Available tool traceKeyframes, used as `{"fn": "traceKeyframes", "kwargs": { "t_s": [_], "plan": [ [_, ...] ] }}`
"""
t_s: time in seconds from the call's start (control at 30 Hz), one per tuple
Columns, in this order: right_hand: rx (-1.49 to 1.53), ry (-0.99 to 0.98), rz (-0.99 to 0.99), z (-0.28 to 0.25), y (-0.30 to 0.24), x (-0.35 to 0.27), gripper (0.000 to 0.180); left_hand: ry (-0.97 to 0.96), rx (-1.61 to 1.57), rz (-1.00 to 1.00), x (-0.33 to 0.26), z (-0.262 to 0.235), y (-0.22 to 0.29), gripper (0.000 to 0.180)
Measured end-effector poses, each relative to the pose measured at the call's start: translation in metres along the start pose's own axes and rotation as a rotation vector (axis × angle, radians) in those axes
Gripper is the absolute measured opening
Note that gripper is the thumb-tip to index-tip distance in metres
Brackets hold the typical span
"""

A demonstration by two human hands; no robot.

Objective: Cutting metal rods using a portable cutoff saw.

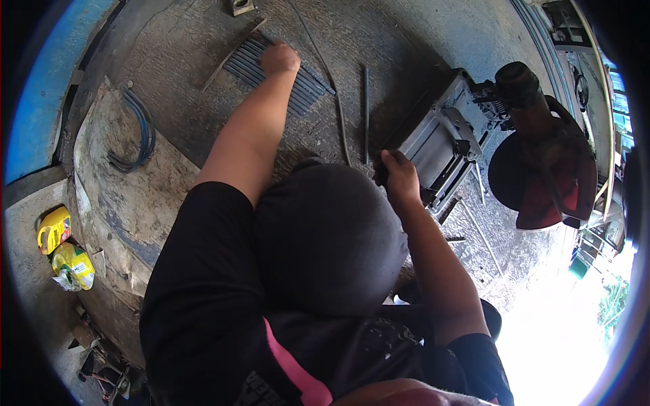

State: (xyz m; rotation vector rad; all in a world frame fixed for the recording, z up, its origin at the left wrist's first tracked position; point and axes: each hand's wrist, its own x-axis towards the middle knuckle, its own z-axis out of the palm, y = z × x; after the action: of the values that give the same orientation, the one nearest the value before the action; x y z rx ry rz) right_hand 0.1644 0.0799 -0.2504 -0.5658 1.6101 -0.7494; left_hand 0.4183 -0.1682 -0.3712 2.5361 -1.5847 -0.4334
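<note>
My left hand (279, 59) is closed at the far right side of a row of dark metal rods (254, 62) laid side by side on the floor. One metal rod (313, 80) runs out from under its fingers toward the right. A thin flat strip (233, 55) lies across the row's left ends. My right hand (401, 177) is curled beside the near left corner of a cut-off saw's metal base (433, 149). Something dark shows at its fingertips, too unclear to name. A single dark rod (366, 115) lies on the floor between the row and the saw.
The saw's dark motor and round guard (542, 149) rise at the right. A cable (325, 64) crosses the floor. Coiled blue-grey hose (143, 132) lies on a dirty sheet (115, 196) at the left, near a yellow container (54, 230). Dark grey cloth (332, 237) bulges between my arms.
</note>
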Motion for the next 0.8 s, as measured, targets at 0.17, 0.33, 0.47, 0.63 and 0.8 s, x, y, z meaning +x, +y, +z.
{"fn": "traceKeyframes", "kwargs": {
  "t_s": [0.17,0.33,0.47,0.63,0.8],
  "plan": [
    [-0.015,0.012,-0.013,-0.004,-0.002,0.001,0.03,0.019,0.203,0.496,-0.026,0.014,0.013,0.022],
    [-0.035,-0.001,-0.038,-0.007,-0.001,0.001,0.029,-0.128,0.284,0.604,-0.036,0.01,0.01,0.02],
    [-0.02,-0.006,-0.032,-0.006,0.002,0.0,0.029,-0.057,0.364,0.737,-0.031,0.009,0.007,0.021],
    [-0.058,0.007,-0.046,-0.006,-0.002,-0.001,0.029,-0.047,0.403,0.71,-0.022,0.005,0.001,0.021],
    [-0.042,0.007,-0.045,-0.009,0.002,0.004,0.029,-0.073,0.408,0.691,-0.023,-0.004,0.001,0.02]
  ]
}}
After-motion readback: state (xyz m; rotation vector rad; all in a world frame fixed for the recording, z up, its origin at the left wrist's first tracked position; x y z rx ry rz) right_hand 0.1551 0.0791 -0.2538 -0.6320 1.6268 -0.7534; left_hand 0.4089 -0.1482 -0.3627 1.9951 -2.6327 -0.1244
